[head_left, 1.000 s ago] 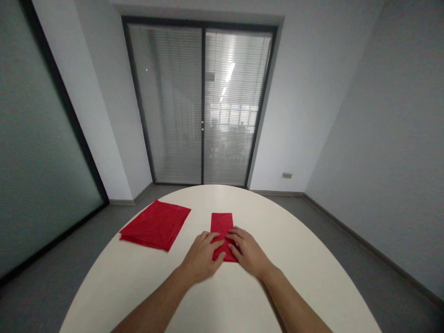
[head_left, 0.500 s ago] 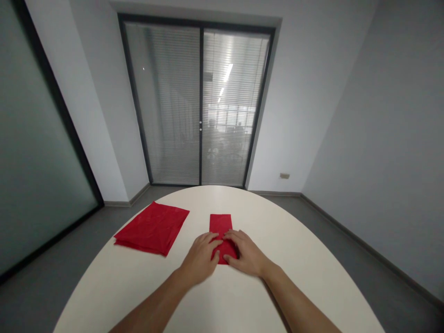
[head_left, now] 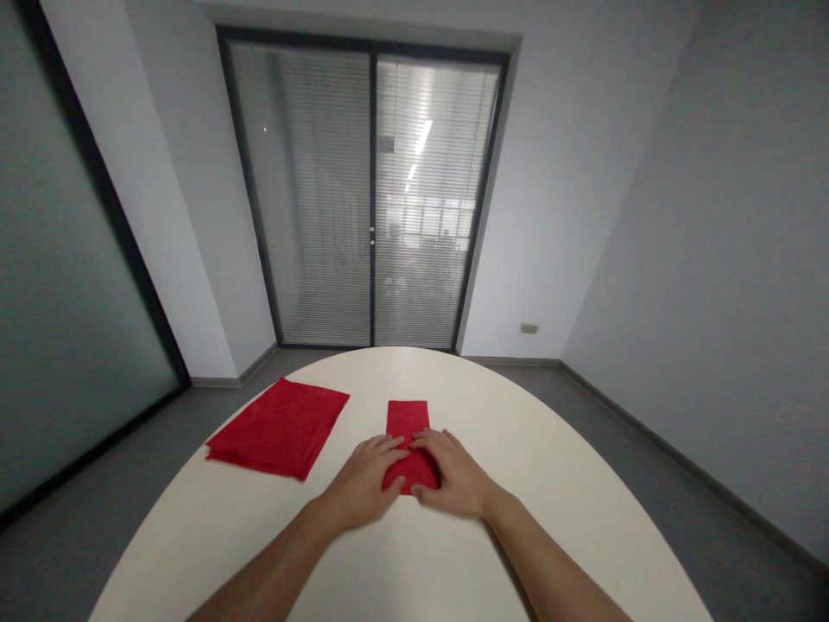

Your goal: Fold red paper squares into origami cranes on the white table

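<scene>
A narrow folded red cloth [head_left: 408,417] lies lengthwise on the white table, its far end flat and squared. My left hand [head_left: 365,480] is at its left edge, with curved fingers on top and the thumb by the near end. Against the right edge, my right hand [head_left: 456,477] curls its fingers over the cloth, thumb low at the near corner. Between the two hands the near part of the cloth bulges slightly. The undersides of the fingers are hidden, and the fingertips of both hands almost meet over the middle.
A stack of wider red cloths [head_left: 278,428] lies to the left, near the edge of the rounded white table [head_left: 531,484]. Beyond the table stand glass doors with blinds [head_left: 317,216]. Walls rise on either side, and a frosted panel [head_left: 71,285] is at the left.
Both hands stay on the folded cloth, with thumbs and fingers shifted only slightly. The whole view has moved a little, so things appear slightly farther left.
</scene>
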Motion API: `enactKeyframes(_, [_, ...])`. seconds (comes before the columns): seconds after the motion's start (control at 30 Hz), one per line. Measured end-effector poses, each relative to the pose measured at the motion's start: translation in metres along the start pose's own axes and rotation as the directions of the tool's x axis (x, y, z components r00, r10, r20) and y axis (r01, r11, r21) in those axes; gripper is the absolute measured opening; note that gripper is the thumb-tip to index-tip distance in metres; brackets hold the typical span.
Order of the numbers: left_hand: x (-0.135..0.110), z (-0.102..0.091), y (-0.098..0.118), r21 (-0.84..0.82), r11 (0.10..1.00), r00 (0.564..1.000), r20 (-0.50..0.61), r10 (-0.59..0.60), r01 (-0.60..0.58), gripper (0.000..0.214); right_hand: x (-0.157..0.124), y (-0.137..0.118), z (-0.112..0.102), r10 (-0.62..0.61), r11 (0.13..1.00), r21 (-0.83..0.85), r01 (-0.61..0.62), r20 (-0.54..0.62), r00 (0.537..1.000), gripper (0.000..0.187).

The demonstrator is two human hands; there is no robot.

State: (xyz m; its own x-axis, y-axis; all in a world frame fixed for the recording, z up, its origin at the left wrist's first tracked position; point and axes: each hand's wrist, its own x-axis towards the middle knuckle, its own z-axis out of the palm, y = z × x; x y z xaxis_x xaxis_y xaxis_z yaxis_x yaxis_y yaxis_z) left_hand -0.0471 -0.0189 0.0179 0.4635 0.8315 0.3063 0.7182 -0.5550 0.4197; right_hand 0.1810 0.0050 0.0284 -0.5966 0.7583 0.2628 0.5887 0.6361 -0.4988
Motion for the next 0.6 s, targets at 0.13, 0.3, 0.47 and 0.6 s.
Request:
enactKeyframes(0.13, [0.000,0.000,-0.002,-0.003,1.000,1.000,0.022,0.021,-0.021,0.047,-0.001,0.003,0.001,-0.004,1.000,-0.001,0.004,0.008,1.000,0.065])
enactKeyframes(0.3, [-0.005,-0.006,0.001,-0.011,0.999,0.998,0.031,0.048,-0.048,0.041,0.000,0.005,0.003,0.000,1.000,0.011,0.000,-0.008,1.000,0.060])
enactKeyframes(0.47, [-0.010,-0.014,0.005,-0.036,0.995,0.994,0.052,0.100,-0.098,0.033,-0.001,0.007,0.003,0.009,1.000,0.014,-0.009,0.006,1.000,0.055])
enactKeyframes(0.6, [-0.011,-0.016,0.006,-0.034,0.997,0.996,0.052,0.078,-0.076,0.031,-0.002,0.007,0.000,-0.009,1.000,-0.002,0.009,0.005,1.000,0.060])
